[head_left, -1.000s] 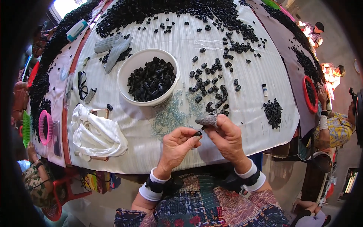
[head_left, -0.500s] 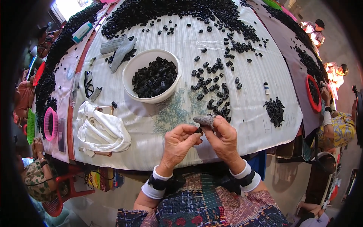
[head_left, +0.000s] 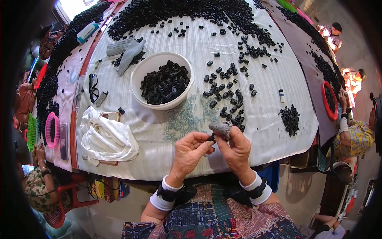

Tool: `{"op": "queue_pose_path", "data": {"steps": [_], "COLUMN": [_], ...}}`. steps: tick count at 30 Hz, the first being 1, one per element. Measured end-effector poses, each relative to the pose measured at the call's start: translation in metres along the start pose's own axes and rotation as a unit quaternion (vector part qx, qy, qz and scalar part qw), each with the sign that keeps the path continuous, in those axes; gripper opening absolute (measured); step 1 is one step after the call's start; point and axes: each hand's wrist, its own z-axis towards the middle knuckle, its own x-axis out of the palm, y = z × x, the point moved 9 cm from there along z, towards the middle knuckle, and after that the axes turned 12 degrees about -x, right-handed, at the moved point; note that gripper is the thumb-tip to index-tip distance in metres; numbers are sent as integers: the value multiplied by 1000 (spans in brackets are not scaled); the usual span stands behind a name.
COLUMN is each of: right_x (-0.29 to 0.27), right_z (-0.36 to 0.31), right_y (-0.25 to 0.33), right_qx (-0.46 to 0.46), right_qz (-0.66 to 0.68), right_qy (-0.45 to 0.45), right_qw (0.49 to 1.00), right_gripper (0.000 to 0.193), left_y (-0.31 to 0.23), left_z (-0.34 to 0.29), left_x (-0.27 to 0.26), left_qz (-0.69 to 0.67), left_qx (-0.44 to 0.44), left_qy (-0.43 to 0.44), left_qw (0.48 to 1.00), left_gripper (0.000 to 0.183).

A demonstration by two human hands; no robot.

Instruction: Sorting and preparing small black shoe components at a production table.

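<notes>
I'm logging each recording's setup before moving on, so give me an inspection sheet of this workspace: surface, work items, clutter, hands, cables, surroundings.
Surface: white striped cloth, markings near its right edge.
Work items: white bowl of black parts; loose black parts right of it; tiny pale pieces scattered; pile of small black bits.
Clutter: eyeglasses, white fabric bundle, grey fabric, small tube.
Hands: left hand pinches a small black piece; right hand meets it, grey finger cover at its fingertips, grip partly hidden.
Cables: thin dark cord, lower left.
Surroundings: people at both sides; red chair, pink basket at left.
</notes>
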Motion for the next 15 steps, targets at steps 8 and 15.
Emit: {"op": "queue_pose_path", "data": {"steps": [8, 15], "right_x": [1, -2], "right_z": [0, -4], "right_y": [6, 1], "right_qx": [-16, 10], "right_qz": [-41, -30], "right_qy": [15, -29], "right_qw": [999, 999], "right_gripper": [21, 19], "left_y": [0, 4], "left_z": [-1, 2], "left_x": [2, 5], "left_qz": [12, 19], "left_qx": [8, -55], "left_qy": [6, -21], "left_qw": [1000, 998], "left_gripper": [18, 19]}}
